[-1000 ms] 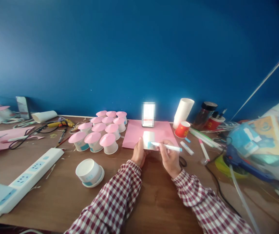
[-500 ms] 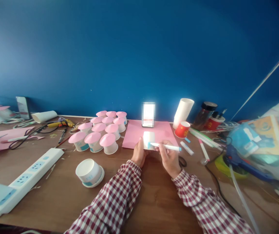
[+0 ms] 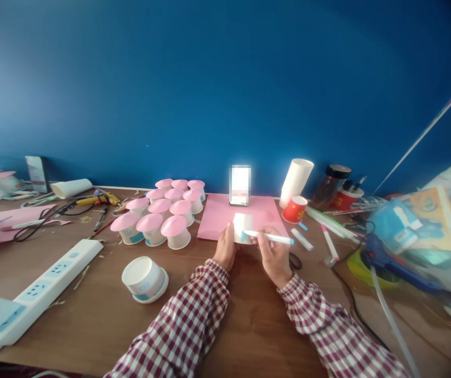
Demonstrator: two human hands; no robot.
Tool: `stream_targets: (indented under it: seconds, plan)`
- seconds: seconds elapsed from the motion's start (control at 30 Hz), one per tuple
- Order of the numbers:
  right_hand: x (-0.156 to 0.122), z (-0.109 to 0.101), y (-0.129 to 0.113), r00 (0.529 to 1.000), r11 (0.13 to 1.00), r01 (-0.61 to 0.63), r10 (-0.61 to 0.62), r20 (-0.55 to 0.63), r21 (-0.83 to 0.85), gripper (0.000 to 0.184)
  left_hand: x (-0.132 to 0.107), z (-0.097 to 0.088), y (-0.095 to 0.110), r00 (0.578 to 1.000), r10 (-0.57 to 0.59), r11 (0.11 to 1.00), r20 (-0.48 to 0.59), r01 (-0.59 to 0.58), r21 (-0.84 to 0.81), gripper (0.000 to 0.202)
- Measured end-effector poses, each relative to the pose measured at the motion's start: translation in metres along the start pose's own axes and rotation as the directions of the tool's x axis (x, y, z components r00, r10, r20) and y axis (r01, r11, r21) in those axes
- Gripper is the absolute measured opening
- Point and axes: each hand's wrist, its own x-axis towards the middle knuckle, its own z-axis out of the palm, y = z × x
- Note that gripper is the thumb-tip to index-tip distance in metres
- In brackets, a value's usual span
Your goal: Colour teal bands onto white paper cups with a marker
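Note:
My left hand (image 3: 226, 248) is closed around the left side of a white paper cup (image 3: 241, 223), which has a light blue patch on its wall. In my right hand (image 3: 273, 257) is a white marker (image 3: 270, 237) with a blue end, its tip against or very near the blue patch. Behind the cup lies a pink paper sheet (image 3: 213, 212). To the left stand several paper cups with pink cone tops (image 3: 174, 226), some with blue markings. Nearer me, other white paper cups (image 3: 142, 278) sit stacked upside down.
A phone (image 3: 240, 184) stands upright at the wall. Right of it are a tall stack of white cups (image 3: 296, 181), a red paper cup (image 3: 295, 209), a dark jar (image 3: 331, 186) and a blue glue gun (image 3: 398, 268). A white power strip (image 3: 48, 289) lies at the left.
The white cup in my left hand has shifted slightly to the right. The marker in my right hand has barely moved.

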Motion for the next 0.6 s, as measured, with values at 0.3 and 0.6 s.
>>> stream_targets:
  seconds: [0.3, 0.6]
  plan:
    - [0.0016, -0.0011, -0.0029, 0.999, 0.999, 0.017, -0.018, -0.026, -0.047, 0.024, 0.0009, -0.0019, 0.0017, 1.000, -0.021, 1.000, -0.007, 0.021, -0.003, 0.054]
    - [0.0022, -0.0023, -0.0034, 0.999, 0.996, 0.022, -0.024, -0.029, -0.084, 0.024, 0.0009, -0.0017, 0.0030, 1.000, -0.028, 0.998, -0.006, 0.027, -0.055, 0.051]
